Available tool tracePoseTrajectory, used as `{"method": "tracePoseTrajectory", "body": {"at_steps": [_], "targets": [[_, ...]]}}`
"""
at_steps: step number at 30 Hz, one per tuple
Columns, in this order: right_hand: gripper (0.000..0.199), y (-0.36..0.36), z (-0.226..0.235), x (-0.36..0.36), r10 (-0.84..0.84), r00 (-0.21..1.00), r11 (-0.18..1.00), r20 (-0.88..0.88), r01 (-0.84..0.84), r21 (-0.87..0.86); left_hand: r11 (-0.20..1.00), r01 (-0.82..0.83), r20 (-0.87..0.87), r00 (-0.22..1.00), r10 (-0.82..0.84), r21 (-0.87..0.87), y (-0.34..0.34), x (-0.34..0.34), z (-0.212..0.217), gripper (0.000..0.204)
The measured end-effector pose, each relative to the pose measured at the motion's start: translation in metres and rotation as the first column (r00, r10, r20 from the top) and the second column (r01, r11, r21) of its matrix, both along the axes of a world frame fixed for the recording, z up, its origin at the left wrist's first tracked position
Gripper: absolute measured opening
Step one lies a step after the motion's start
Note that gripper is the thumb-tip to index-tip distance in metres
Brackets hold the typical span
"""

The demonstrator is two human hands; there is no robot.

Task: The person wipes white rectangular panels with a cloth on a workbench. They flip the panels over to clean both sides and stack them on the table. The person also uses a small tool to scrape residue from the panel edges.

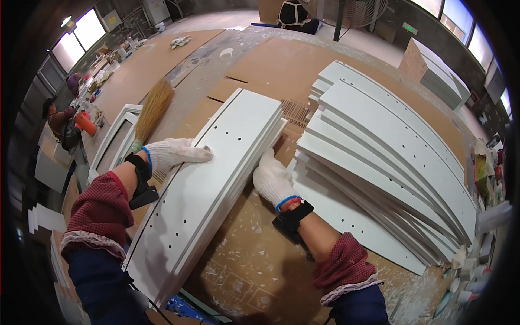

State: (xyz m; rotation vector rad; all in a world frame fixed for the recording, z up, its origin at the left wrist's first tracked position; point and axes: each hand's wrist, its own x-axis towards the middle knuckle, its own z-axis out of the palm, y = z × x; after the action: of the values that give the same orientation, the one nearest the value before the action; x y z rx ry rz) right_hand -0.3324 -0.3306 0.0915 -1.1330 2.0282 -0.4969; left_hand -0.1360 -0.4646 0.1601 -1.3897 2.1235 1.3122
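Observation:
A stack of long white panels [216, 173] with small drilled holes lies on the cardboard-covered workbench [254, 265], running from near left to far middle. My left hand [176, 153], in a white glove, rests flat on the top panel near its left edge. My right hand [272, 180], also gloved, presses against the stack's right side edge, fingers curled on the panel edges. Both wrists carry black straps.
A fanned pile of white panels [390, 162] fills the right side. A straw broom [153, 108] and a white frame [116, 138] lie at the left. Another person [59, 122] works at a far-left bench. More stacked boards [433, 70] stand at the back right.

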Motion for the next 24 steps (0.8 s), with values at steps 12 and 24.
{"method": "tracePoseTrajectory", "body": {"at_steps": [12,24], "targets": [[0.076,-0.035,-0.032,-0.003,0.215,0.938,0.965,-0.273,-0.161,0.206,0.99,0.104,0.148,0.985,-0.089,-0.094,-0.018,-0.009,0.003,0.058],[0.039,0.11,0.026,0.049,0.62,0.763,0.784,0.181,-0.605,-0.136,0.999,0.01,0.223,0.975,-0.001,-0.038,0.068,0.097,0.043,0.064]]}}
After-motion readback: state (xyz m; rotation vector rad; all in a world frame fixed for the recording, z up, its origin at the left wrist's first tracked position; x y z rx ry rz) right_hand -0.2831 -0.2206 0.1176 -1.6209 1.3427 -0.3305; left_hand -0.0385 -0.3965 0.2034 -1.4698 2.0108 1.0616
